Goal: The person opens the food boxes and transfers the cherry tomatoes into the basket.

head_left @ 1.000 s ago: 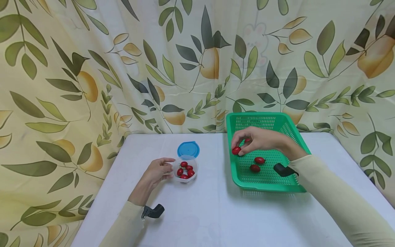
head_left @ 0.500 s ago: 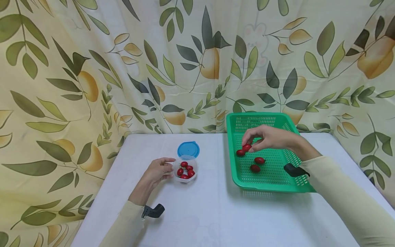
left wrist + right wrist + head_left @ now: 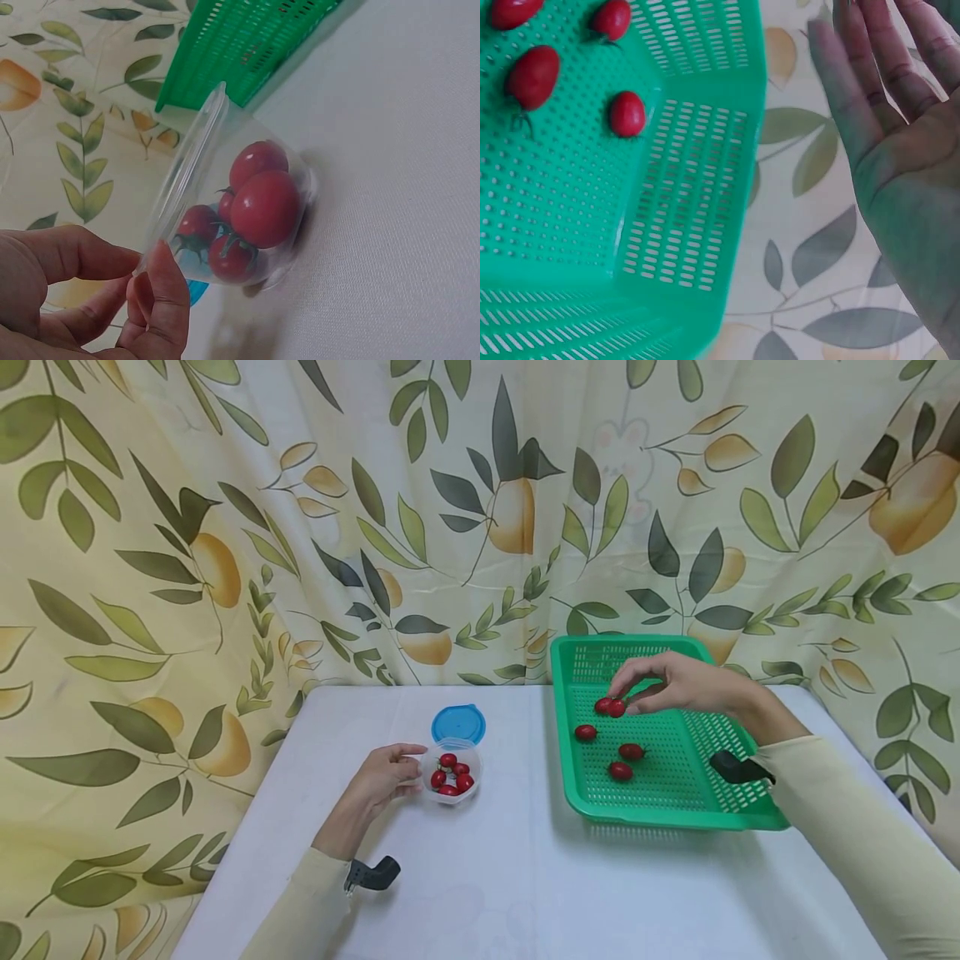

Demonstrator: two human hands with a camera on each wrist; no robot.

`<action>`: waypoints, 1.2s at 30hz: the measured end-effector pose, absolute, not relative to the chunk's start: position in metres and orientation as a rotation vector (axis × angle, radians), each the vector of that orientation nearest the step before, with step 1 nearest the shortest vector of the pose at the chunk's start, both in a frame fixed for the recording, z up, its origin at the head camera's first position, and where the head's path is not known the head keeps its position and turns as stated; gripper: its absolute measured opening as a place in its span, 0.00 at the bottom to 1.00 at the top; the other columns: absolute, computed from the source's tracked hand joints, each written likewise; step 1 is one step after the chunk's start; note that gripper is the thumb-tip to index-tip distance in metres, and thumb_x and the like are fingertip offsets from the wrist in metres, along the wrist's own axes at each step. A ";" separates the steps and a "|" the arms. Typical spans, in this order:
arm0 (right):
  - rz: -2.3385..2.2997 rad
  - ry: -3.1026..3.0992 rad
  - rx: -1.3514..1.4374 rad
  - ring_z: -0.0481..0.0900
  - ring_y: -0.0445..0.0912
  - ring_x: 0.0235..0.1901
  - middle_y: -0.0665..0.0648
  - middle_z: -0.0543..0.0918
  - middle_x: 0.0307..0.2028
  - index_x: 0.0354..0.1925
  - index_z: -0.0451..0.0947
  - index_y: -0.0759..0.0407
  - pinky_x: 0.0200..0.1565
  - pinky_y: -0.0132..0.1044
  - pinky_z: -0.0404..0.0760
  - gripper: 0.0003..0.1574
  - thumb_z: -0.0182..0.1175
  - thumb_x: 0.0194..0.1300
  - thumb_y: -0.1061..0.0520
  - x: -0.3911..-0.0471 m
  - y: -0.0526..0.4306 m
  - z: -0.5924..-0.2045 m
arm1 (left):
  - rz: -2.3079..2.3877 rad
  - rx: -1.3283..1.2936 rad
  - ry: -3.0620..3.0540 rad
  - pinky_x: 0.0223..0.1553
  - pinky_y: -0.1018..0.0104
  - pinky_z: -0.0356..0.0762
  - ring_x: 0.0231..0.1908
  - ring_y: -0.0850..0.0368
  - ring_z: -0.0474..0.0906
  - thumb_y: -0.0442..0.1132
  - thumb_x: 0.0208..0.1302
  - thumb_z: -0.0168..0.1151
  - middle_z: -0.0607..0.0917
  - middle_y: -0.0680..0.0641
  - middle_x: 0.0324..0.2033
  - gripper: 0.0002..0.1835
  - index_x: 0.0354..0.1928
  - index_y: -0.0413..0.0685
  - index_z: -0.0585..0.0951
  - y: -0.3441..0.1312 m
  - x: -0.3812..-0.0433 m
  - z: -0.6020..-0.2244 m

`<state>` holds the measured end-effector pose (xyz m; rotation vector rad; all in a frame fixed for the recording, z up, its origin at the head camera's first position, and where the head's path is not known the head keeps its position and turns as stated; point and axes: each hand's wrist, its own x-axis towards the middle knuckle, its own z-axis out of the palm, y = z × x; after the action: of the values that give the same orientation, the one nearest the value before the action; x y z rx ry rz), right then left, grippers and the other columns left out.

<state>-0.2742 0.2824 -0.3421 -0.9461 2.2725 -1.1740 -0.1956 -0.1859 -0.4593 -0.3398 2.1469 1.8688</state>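
My left hand pinches the rim of a small clear plastic container between thumb and fingers, at its left side. Several cherry tomatoes with green stems lie inside it. Over the green basket, my right hand pinches a cherry tomato between thumb and forefinger. Another cherry tomato sits close beside that one. More red tomatoes lie on the basket floor below the hand. In the right wrist view the right hand's fingertips run out of the frame.
A round blue lid lies just behind the clear container. White cloth covers the table. Behind its far edge hangs a leaf-and-fruit patterned curtain. The basket's perforated walls rise around the tomatoes, close to the curtain.
My right hand has moved rightward and slightly back over the basket, leaving one tomato near its left wall and taking hold of another. The left hand and container have stayed in place.
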 end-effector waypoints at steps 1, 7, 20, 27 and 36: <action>-1.189 2.276 -0.957 0.81 0.48 0.53 0.62 0.80 0.55 0.53 0.82 0.58 0.55 0.38 0.84 0.18 0.69 0.65 0.60 -0.274 0.284 -0.341 | 1.870 -0.340 2.147 0.42 0.62 0.87 0.36 0.51 0.77 0.27 0.67 0.59 0.76 0.42 0.41 0.20 0.60 0.42 0.81 -0.186 -0.195 -0.459; -1.187 2.326 -0.987 0.82 0.51 0.53 0.58 0.81 0.55 0.54 0.82 0.55 0.56 0.36 0.83 0.17 0.68 0.66 0.60 -0.274 0.282 -0.332 | 1.876 -0.343 2.145 0.41 0.63 0.87 0.36 0.51 0.77 0.27 0.67 0.59 0.76 0.42 0.40 0.20 0.60 0.42 0.81 -0.186 -0.195 -0.458; -1.168 2.261 -1.002 0.81 0.54 0.55 0.57 0.82 0.55 0.56 0.82 0.54 0.55 0.38 0.83 0.18 0.66 0.68 0.59 -0.275 0.255 -0.330 | 1.889 -0.339 2.119 0.37 0.66 0.86 0.33 0.52 0.77 0.26 0.66 0.59 0.77 0.42 0.39 0.21 0.61 0.40 0.80 -0.186 -0.196 -0.459; -1.130 2.180 -1.037 0.81 0.54 0.58 0.60 0.81 0.58 0.59 0.79 0.55 0.59 0.40 0.81 0.23 0.69 0.66 0.58 -0.277 0.234 -0.330 | 1.889 -0.332 2.124 0.37 0.65 0.86 0.33 0.52 0.77 0.26 0.66 0.58 0.76 0.43 0.38 0.21 0.61 0.40 0.80 -0.186 -0.195 -0.459; -1.079 2.162 -1.027 0.79 0.57 0.59 0.56 0.82 0.58 0.60 0.79 0.54 0.60 0.45 0.80 0.25 0.70 0.65 0.56 -0.280 0.206 -0.327 | 1.875 -0.334 2.140 0.38 0.65 0.86 0.34 0.51 0.77 0.26 0.67 0.58 0.76 0.42 0.40 0.20 0.61 0.40 0.80 -0.185 -0.195 -0.459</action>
<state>-0.2799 0.2058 -0.3266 -1.0268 2.1621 -1.0785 -0.1952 -0.1852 -0.4586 -0.3344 2.1397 1.8749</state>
